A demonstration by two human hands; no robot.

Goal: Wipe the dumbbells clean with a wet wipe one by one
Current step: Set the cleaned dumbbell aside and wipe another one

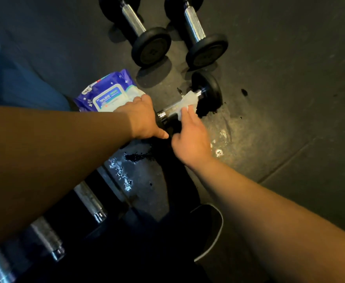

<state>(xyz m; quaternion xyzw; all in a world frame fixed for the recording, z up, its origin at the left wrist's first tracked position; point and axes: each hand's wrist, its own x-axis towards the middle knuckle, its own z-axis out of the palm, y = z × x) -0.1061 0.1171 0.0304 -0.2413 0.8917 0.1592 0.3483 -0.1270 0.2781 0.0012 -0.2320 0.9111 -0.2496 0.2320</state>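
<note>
A small black dumbbell [207, 88] with a chrome handle lies on the dark floor at the centre. My left hand [143, 117] grips its near weight head, which is mostly hidden under the hand. A white wet wipe [188, 102] is draped over the handle, and my right hand [192, 135] presses it there with the fingertips. Two more dumbbells stand farther off: one [145, 39] at top centre, another [202, 43] to its right.
A purple and white pack of wet wipes [106, 92] lies left of my left hand. Chrome handles of racked dumbbells [90, 201] run along the lower left. My dark shoe [210, 227] is at the bottom centre. Wet spots mark the rubber floor [290, 99].
</note>
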